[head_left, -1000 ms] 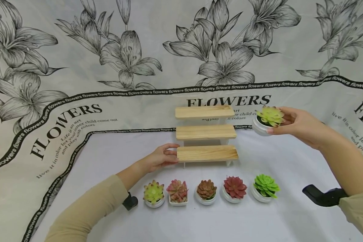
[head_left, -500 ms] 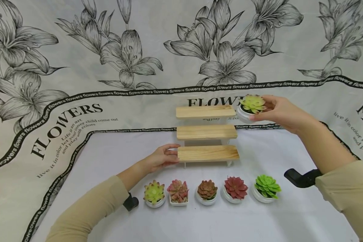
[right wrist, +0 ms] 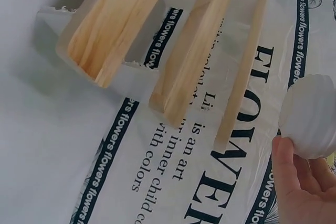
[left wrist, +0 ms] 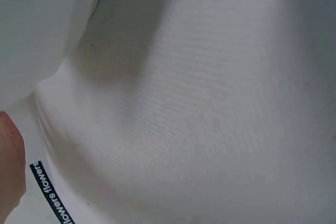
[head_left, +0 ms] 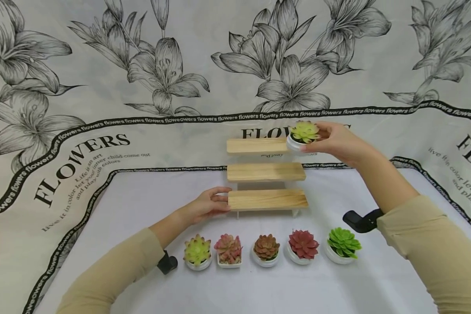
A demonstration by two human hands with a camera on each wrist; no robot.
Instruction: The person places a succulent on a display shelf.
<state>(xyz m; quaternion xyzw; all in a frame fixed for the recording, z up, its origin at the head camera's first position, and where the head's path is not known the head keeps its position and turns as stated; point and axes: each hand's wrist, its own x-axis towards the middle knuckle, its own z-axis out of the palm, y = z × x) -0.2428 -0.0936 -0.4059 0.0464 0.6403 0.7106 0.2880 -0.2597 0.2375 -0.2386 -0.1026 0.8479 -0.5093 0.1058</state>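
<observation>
My right hand (head_left: pixel 335 141) pinches the white round pot of a yellow-green potted succulent (head_left: pixel 304 132). In the head view it overlaps the right end of the top shelf (head_left: pixel 257 145) of a three-tier wooden display stand (head_left: pixel 267 172). The right wrist view shows the pot (right wrist: pixel 310 116) from below, raised and apart from that shelf, with fingers (right wrist: pixel 286 166) against its side. My left hand (head_left: pixel 206 206) holds the left end of the stand's lowest shelf (head_left: pixel 268 199). Only a fingertip (left wrist: pixel 10 166) of it shows in the left wrist view.
A row of potted succulents stands on the white tablecloth (head_left: pixel 259 292) before the stand: yellow-green (head_left: pixel 197 251), pink (head_left: pixel 229 250), brown (head_left: pixel 266 249), dark red (head_left: pixel 302 246) and bright green (head_left: pixel 343 244). Behind rises a flower-printed cloth (head_left: pixel 172 144).
My right hand has carried the yellow-green succulent left and somewhat upward, from right of the stand to the top shelf's right end. The left hand has stayed on the lowest shelf.
</observation>
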